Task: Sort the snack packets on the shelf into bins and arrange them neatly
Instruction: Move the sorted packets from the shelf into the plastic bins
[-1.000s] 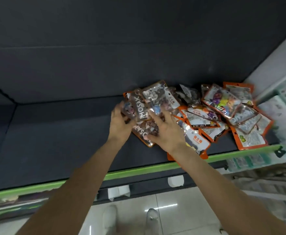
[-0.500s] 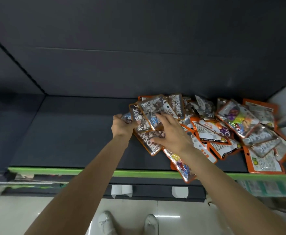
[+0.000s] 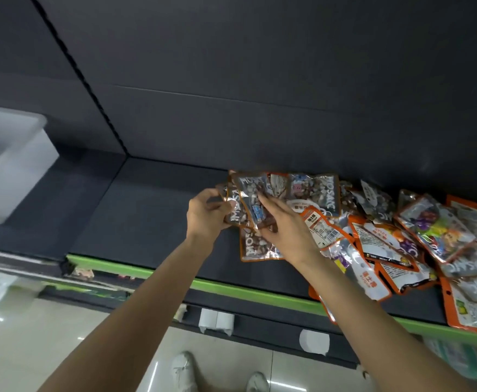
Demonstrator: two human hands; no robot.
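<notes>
both hands hold brown packets [image 3: 253, 202] above the dark shelf [image 3: 146, 222]: left hand [image 3: 207, 215] pinches their edge, right hand [image 3: 284, 227] grips one. the loose heap [image 3: 401, 244] lies beside them, right.

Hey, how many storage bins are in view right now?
1. A single white bin sits on the dark shelf at far left, well apart from the snack packets and both hands. It is blurred, and others may lie outside the frame.
</notes>
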